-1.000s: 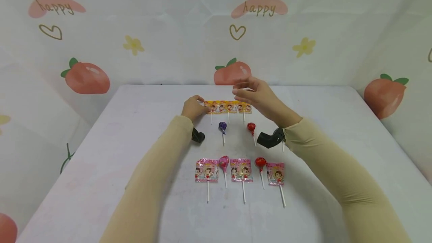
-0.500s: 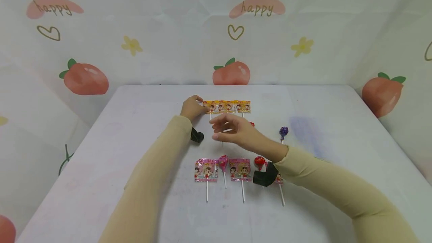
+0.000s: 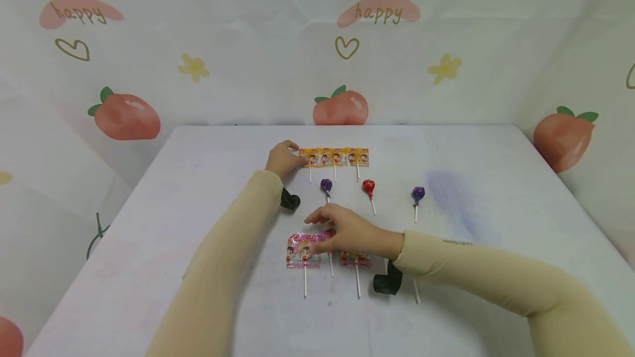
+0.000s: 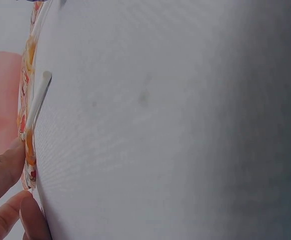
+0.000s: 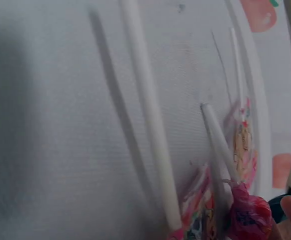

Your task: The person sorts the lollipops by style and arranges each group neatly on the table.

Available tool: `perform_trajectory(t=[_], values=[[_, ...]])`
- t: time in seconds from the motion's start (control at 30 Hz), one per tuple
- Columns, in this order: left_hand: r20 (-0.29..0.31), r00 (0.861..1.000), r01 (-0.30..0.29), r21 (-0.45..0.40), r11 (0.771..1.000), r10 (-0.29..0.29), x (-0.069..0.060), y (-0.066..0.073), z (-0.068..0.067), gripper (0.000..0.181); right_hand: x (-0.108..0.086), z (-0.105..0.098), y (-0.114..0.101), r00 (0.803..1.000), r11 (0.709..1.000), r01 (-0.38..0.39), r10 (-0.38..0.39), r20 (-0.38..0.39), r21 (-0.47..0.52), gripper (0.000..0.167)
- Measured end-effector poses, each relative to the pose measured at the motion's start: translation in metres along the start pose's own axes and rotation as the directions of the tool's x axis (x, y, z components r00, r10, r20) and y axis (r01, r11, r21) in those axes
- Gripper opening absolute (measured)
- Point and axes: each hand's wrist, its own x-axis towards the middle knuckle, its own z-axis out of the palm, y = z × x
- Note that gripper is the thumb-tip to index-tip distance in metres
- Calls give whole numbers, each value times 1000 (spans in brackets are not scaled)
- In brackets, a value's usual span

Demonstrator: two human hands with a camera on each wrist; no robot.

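In the head view my left hand point(image 3: 285, 159) is at the left end of a row of lollipops in orange-yellow wrappers point(image 3: 334, 157). The left wrist view has its thumb and fingertips touching the end wrapper point(image 4: 29, 150). Lower down, my right hand point(image 3: 347, 230) hovers with loosely bent fingers over the front row and holds nothing. Below its fingers are a lollipop in a flat pink wrapper point(image 3: 303, 252) and a round pink lollipop point(image 5: 250, 217). A second pink-wrapped lollipop point(image 3: 355, 259) is partly covered by the hand. More of this row is hidden under the right wrist.
Between the rows lie a purple lollipop point(image 3: 326, 185), a red lollipop point(image 3: 369, 188) and another purple lollipop point(image 3: 418, 193) farther right. All rest on a white table point(image 3: 213, 158) against a printed cloth backdrop point(image 3: 268, 37). Black wrist devices point(image 3: 388, 281) sit under the sleeves.
My right hand has come down from above the back row, past the middle lollipops, to the front row, uncovering the purple lollipop at right. The left hand has stayed put.
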Motion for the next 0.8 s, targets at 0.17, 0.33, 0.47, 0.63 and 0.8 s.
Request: perform_trajectory(t=[0.17, 0.33, 0.47, 0.63, 0.8], values=[[-5, 1000, -6, 7, 1000, 6, 0, -1, 0, 50, 3, 4, 0, 1000, 996, -4, 6, 20, -90, 52], [-3, 1000, -5, 6, 1000, 5, 0, 0, 0, 51, 4, 8, -1, 999, 984, -11, 17, 35, -176, 52], [-1, 1000, -6, 11, 1000, 6, 0, 0, 0, 51, 4, 11, -2, 999, 969, -26, 36, 36, -247, 54], [2, 1000, -3, 9, 1000, 3, 1, -1, 1, 51, 6, 14, -4, 997, 950, -50, 63, 33, -308, 58], [-2, 1000, -7, 5, 1000, 7, 0, 0, 1, 51, 6, 17, -6, 997, 938, -64, 75, 19, -342, 59]])
